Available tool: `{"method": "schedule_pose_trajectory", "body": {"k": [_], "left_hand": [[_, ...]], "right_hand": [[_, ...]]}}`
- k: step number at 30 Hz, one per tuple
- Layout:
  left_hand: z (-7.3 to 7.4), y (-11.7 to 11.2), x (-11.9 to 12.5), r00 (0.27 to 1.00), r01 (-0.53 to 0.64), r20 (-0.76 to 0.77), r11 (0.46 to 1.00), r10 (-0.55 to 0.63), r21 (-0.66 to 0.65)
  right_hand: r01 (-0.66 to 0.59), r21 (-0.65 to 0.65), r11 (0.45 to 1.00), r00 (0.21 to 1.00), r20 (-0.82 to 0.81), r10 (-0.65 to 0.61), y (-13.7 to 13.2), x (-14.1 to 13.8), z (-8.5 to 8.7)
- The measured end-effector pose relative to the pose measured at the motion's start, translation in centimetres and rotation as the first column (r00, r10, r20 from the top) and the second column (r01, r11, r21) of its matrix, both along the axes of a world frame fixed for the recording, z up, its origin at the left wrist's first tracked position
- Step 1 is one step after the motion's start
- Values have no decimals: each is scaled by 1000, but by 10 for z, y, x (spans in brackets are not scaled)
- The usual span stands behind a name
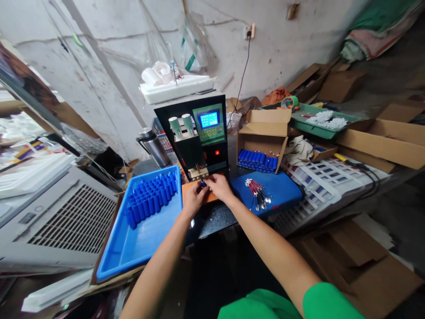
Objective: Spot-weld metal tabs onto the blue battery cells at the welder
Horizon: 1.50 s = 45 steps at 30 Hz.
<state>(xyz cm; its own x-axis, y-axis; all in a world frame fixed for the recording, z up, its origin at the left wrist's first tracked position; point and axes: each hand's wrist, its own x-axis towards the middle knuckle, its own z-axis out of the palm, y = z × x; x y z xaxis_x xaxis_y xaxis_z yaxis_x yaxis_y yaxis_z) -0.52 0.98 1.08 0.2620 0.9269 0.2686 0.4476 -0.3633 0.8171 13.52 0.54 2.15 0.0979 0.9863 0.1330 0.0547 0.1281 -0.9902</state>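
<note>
Cluttered workshop, dark tabletop (215,218) crowded with boxes, and right under the tips of the welding machine (199,133) sat the small blue cell (202,183). It looked rigid, light and smooth-skinned, likely to roll, so best gripped by its sides near the ends. Left hand (192,200) was curled, fingers pinching the cell from one side; right hand (219,187) pinched it from the other. Blue tray (139,248) of cells lay to the left, red wires (258,195) to the right.
</note>
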Motion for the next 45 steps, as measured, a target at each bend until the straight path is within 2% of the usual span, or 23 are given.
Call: {"method": "schedule_pose_trajectory", "body": {"k": [3,6,8,10,13,15,18,22,25,29,31,34,38,41,45], "left_hand": [[0,0,0,1000,-1,2,1000,1,11],[1,-2,-1,1000,6,-20,999,-6,34],[2,-3,-2,999,16,-44,997,-13,78],[2,-2,-3,997,44,-66,990,-36,131],[2,3,-4,988,119,-118,981,-102,151],[2,6,-4,984,133,-138,980,-113,149],[3,8,-2,985,125,-133,985,-108,120],[6,5,0,986,112,-126,993,-106,38],[9,5,1,980,96,-182,993,-81,71],[11,7,1,953,121,-292,985,-79,126],[11,8,0,944,130,-321,980,-76,151],[10,8,-1,944,137,-321,980,-84,147],[9,8,-2,947,145,-306,980,-98,136],[9,8,-2,949,143,-301,980,-96,137],[11,8,-2,948,148,-300,982,-107,119]], "right_hand": [[94,80,992,978,177,-107,-14,7,8],[143,284,948,863,434,-260,-31,14,19],[77,427,901,731,591,-342,-39,17,27],[-34,491,871,613,698,-370,-43,19,33],[-186,461,868,489,809,-325,-40,20,38],[-233,400,886,434,858,-274,-37,21,37],[-196,362,911,428,868,-252,-33,27,31],[4,427,904,507,779,-370,-29,60,20],[191,521,832,518,666,-537,-19,107,14],[383,609,694,424,552,-718,0,172,4],[432,605,669,384,548,-743,10,193,-4],[459,551,697,360,602,-712,22,205,-21],[459,478,749,330,691,-643,30,206,-40],[452,432,781,313,743,-592,34,207,-44],[453,387,803,289,789,-543,42,211,-39]]}}
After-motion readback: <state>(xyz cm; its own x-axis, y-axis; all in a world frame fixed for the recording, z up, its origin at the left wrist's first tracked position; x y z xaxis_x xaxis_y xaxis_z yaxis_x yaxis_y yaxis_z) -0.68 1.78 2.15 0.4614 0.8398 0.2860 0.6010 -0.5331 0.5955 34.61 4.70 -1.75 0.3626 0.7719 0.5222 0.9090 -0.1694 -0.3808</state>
